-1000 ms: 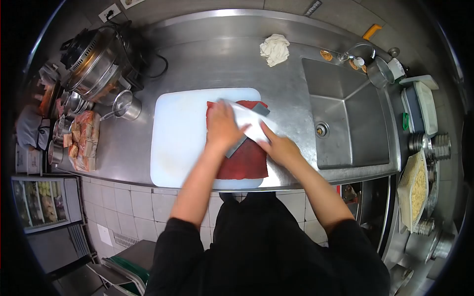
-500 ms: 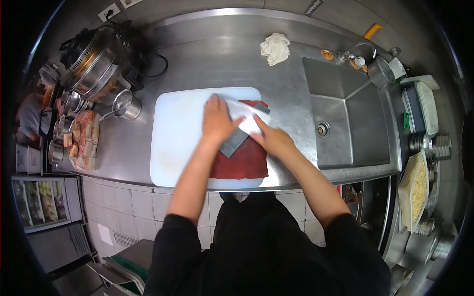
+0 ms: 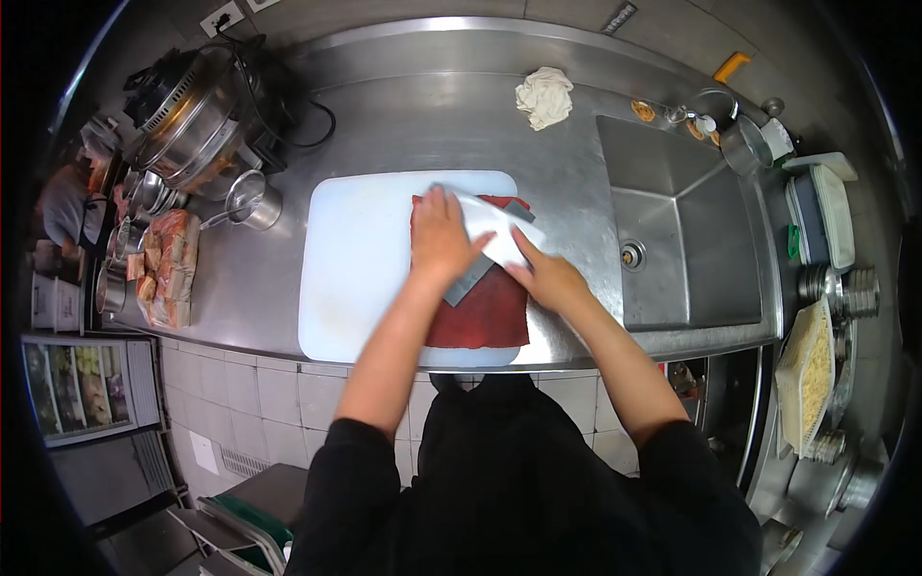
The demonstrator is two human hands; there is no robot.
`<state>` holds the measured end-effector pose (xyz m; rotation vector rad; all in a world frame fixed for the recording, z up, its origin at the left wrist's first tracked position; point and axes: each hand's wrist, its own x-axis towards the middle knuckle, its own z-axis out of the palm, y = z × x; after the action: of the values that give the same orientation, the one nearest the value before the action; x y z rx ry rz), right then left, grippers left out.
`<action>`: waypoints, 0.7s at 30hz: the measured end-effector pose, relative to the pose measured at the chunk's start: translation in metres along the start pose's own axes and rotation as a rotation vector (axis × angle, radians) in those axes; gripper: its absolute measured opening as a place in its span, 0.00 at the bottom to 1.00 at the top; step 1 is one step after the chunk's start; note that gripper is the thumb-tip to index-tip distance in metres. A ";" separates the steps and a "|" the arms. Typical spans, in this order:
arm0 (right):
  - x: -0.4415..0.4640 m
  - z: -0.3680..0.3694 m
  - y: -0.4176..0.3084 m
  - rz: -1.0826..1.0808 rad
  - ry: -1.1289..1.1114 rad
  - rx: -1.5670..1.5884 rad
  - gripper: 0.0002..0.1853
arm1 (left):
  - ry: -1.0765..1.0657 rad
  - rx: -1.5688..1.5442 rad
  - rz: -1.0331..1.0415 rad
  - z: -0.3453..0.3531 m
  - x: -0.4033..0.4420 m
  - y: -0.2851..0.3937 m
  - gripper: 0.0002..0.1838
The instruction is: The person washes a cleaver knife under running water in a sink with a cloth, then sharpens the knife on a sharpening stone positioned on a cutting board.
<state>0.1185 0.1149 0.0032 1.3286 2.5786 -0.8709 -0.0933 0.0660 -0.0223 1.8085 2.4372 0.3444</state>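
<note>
A broad, bright-bladed cleaver (image 3: 497, 230) lies flat across a grey sharpening stone (image 3: 471, 280), set at a slant. Under the stone is a dark red cloth (image 3: 485, 322), spread on the right half of a white cutting board (image 3: 351, 259). My right hand (image 3: 555, 280) is closed around the cleaver's handle end, its thumb and a finger against the blade; the handle itself is hidden. My left hand (image 3: 442, 238) rests with fingers stretched flat along the blade's far left part, thumb out to the right.
Right of the board is a steel sink (image 3: 711, 240). A crumpled white cloth (image 3: 545, 98) lies at the back. On the left stand a large steel appliance (image 3: 197, 134) with a cord, a small pot (image 3: 254, 202) and packs of meat (image 3: 173, 259). A person (image 3: 67, 211) is at far left.
The whole view has shifted slightly. My left hand and the blade have moved a little rightward over the stone, uncovering the cloth's upper left corner. My right hand keeps its grip.
</note>
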 end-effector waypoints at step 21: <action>-0.087 0.024 0.027 0.124 0.147 -0.104 0.38 | 0.064 -0.005 0.109 0.011 -0.059 0.054 0.54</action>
<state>0.1885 0.0524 0.0019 1.5570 2.5733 -0.6316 -0.0235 0.0264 -0.0243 1.9630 2.3813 0.4232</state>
